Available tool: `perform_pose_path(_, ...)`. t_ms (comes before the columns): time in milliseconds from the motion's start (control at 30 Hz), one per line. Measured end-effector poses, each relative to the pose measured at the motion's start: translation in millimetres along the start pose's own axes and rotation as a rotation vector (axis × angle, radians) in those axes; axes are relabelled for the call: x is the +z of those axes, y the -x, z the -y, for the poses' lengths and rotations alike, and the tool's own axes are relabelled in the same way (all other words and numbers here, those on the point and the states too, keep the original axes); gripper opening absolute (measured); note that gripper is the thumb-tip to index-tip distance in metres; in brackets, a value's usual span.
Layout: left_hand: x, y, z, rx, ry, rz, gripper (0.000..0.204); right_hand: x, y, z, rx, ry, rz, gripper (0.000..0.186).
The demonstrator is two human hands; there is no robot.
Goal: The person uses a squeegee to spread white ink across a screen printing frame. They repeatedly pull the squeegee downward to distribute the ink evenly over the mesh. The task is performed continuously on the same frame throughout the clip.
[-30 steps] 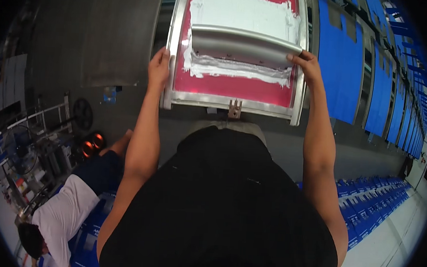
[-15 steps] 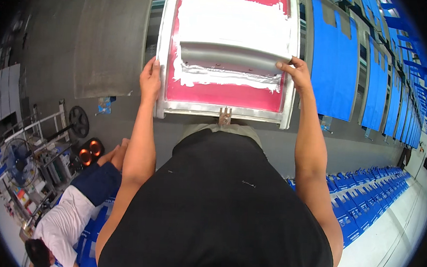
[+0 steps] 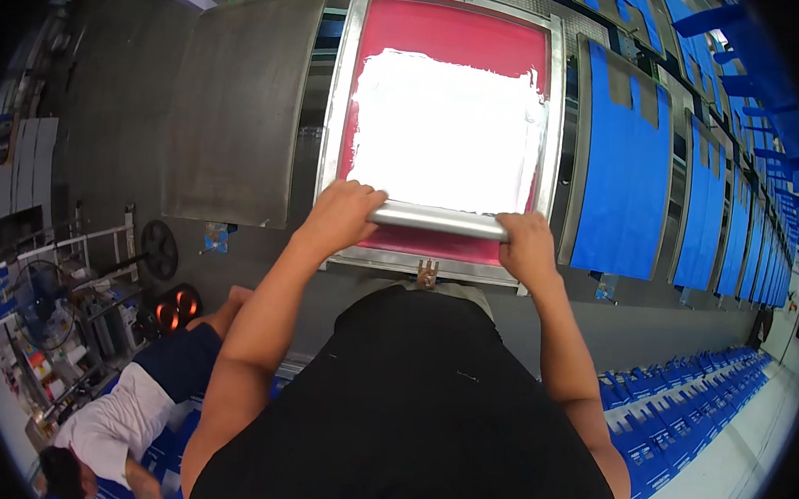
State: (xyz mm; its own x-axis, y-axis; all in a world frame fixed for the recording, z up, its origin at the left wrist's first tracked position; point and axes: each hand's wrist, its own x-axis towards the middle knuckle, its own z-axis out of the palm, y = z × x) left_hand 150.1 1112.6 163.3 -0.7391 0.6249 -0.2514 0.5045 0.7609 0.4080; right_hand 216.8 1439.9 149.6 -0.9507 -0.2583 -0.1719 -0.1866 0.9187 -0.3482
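A metal-bodied squeegee (image 3: 440,220) lies crosswise over the near part of a screen-printing frame (image 3: 555,122). My left hand (image 3: 339,215) is closed over its left end, and my right hand (image 3: 528,245) grips its right end. Beyond the squeegee, thick white ink (image 3: 443,133) covers the middle of the screen's red mesh (image 3: 450,24). A strip of red also shows between the squeegee and the frame's near rail. The squeegee's lower edge is hidden from me.
To the left is a bare grey printing board (image 3: 239,112). Boards bearing blue sheets (image 3: 620,162) run off to the right. A metal clamp (image 3: 427,274) sits at the frame's near rail. Behind on the left, a person (image 3: 125,406) bends near a cluttered cart (image 3: 48,319).
My left hand has left the frame's side rail and taken the squeegee's left end. The squeegee has come nearer to me, with my right hand still on it. More of the frame's far end shows.
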Motion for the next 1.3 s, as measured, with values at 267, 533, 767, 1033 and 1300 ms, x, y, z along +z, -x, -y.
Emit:
perform_pose_path(267, -51, -98, 41, 0.016, 0.008, -0.349, 0.029, -50, -106, -44, -0.064, 0.019, -0.136, 0.033)
perform_pose_path(533, 32, -119, 67, -0.044, -0.105, -0.387, 0.048, 30, -133, -59, -0.053, 0.266, -0.124, 0.033)
perform_pose_path(767, 16, 9, -11, -0.042, 0.066, -0.291, 0.043, -18, -11, -5, -0.096, -0.008, -0.028, 0.033)
perform_pose_path(1033, 51, 8, -14, -0.085, 0.142, -0.271, 0.03, 5, -2, -5, 0.073, 0.009, 0.124, 0.035)
perform_pose_path(1300, 44, -71, 35, -0.098, 0.041, -0.426, 0.026, 15, -85, -42, 0.023, 0.123, -0.048, 0.042)
